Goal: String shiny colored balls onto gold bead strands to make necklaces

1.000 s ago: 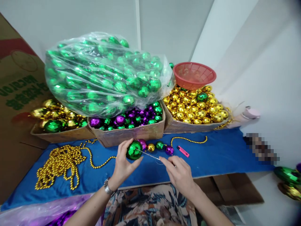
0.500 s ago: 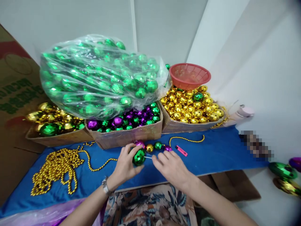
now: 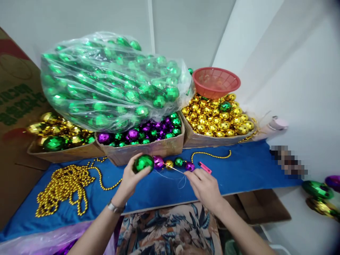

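Note:
My left hand (image 3: 132,177) is wrapped round a large green faceted bead (image 3: 143,163), held just above the blue cloth. Between the fingertips of my right hand (image 3: 204,184) is pinched a thin needle (image 3: 175,169), pointing left toward the strung beads. A fine pale thread (image 3: 170,176) hangs in a loose loop below it. Behind the hands lies a short row: a purple bead (image 3: 158,162), a gold bead (image 3: 169,164), a smaller green bead (image 3: 179,162) and another purple bead (image 3: 189,166). The needle is apart from the green bead in my left hand.
A box of purple and green beads (image 3: 143,154) stands behind, with a clear bag of green beads (image 3: 114,85) on top. Gold beads (image 3: 212,120) fill the right box, under a red basket (image 3: 216,83). A gold bead chain (image 3: 63,187) lies left, a pink lighter (image 3: 205,167) right.
My left hand has moved left and up with the green bead. My right hand has drawn slightly right with the needle, and the thread loop now shows.

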A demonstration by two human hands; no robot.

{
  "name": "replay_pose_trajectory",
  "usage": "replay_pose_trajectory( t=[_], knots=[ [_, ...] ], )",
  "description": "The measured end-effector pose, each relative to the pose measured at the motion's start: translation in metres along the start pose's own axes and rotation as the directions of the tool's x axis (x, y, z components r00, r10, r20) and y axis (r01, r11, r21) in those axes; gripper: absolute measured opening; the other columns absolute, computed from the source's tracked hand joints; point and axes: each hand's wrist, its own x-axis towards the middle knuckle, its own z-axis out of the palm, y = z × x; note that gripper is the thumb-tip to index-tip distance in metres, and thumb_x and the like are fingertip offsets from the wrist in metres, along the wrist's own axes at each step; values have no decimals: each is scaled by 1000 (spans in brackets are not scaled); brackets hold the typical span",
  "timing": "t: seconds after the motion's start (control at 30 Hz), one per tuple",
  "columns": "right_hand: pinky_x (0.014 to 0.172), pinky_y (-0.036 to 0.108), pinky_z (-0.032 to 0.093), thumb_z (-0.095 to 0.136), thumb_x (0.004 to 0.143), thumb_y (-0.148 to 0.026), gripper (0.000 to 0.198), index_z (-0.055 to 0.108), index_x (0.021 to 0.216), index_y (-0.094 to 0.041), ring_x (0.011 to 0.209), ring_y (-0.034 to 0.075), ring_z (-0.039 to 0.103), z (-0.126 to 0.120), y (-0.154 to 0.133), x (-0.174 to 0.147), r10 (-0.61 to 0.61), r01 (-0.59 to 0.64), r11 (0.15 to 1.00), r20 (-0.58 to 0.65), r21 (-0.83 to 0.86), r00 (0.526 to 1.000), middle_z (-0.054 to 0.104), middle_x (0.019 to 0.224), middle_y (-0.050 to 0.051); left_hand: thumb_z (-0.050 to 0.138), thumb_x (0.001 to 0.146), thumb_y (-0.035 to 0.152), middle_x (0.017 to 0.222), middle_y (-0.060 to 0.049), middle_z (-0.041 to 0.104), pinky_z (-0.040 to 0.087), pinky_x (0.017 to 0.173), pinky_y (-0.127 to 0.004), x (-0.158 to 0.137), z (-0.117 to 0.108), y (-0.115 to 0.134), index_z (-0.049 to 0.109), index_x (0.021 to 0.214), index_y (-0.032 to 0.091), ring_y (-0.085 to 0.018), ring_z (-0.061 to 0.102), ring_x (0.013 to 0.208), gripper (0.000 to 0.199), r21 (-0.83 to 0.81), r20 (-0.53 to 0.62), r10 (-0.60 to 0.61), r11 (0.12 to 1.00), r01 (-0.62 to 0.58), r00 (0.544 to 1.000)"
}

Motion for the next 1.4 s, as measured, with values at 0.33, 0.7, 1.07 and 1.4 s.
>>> replay_pose_trajectory(
  t=[0.33,0.7,1.07,1.4],
  knots=[
    [65,26,45,41,97,-15,24,63,104,-19,71,15,58,27,-29,-31,71,-75,958,24,277,997,58,78,4,65,76,52,94,-7,72,56,75,-41,-11,16,12,60,108,22,-25,70,82,44,-730,212,-433,526,437,876],
    [69,28,45,42,97,-15,25,64,105,-19,73,16,57,35,-29,-27,83,-84,968,13,237,996,58,78,4,69,76,48,100,-5,70,56,81,-43,-18,20,6,62,106,23,-24,68,89,39,-701,198,-323,613,364,926],
    [68,27,46,40,98,-15,22,62,103,-18,74,16,58,46,-41,-15,160,-142,896,-9,421,987,60,81,5,77,70,32,123,-12,60,51,92,-41,-44,36,10,45,135,24,-29,61,108,74,-487,266,-44,856,174,963],
    [67,28,46,43,97,-14,22,61,107,-20,75,17,57,48,-40,-20,150,-139,870,15,474,989,59,82,5,79,67,28,121,-10,61,49,90,-34,-46,34,11,46,135,23,-25,60,106,75,-531,288,-65,819,216,955]
  ],
)
